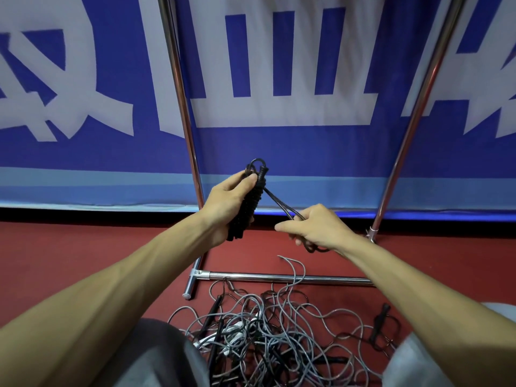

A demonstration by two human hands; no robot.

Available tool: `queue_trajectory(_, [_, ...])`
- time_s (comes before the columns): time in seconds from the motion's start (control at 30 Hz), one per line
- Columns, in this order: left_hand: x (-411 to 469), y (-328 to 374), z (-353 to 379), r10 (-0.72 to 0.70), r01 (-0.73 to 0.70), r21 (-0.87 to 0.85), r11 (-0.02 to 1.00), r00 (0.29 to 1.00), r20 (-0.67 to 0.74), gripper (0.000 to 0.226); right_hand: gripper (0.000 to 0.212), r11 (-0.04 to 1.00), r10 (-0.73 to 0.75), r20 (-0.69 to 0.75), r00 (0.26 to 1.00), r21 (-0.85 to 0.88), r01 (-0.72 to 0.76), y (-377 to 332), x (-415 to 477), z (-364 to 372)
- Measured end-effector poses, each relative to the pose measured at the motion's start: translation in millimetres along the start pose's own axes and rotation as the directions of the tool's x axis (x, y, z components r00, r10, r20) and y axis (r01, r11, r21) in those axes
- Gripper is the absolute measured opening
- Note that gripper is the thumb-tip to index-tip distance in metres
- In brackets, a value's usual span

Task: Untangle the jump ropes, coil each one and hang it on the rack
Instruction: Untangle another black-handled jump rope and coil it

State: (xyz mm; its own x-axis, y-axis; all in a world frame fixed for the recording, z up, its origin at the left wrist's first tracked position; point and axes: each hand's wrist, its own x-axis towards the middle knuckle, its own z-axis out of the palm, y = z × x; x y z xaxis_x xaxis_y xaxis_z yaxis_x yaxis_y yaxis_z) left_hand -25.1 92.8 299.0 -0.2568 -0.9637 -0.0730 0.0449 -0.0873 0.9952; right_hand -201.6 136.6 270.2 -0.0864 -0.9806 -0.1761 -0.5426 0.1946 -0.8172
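Left hand curls its fingers around the wound black rope, a loop poking above the fingertips. Right hand pinches its doubled tail. Below both hands, the tangle lies by the rack.

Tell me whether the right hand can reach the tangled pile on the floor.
Probably not freely: the right hand grips a strand of the black rope running to the coiled bundle in the left hand. Nothing blocks the way down to the tangled pile.
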Motion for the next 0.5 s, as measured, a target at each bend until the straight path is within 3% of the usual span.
queue_trajectory(0.2, [14.0,-2.4,-13.0,0.008,-0.026,-0.096,0.995,0.983,-0.185,0.013,0.032,0.963,-0.152,0.057,0.987,0.235,0.135,-1.0,-2.6,3.8])
queue_trajectory(0.33, [20.4,-11.9,-15.3,0.009,-0.021,-0.044,0.999,0.965,-0.263,0.017,0.018,0.972,-0.234,0.095,0.968,-0.007,0.236,-0.8,-5.3,8.8])
queue_trajectory(0.4, [21.8,-15.0,-18.1,0.081,-0.076,0.030,0.997,0.967,-0.242,0.014,0.012,0.940,-0.271,0.117,0.955,-0.183,0.289,-1.5,-6.8,10.9])
queue_trajectory(0.5, [22.6,-17.4,-24.2,0.242,-0.178,0.350,0.920,0.959,-0.150,0.014,0.010,0.829,-0.345,0.148,0.927,-0.415,0.375,-4.8,-12.0,7.2])
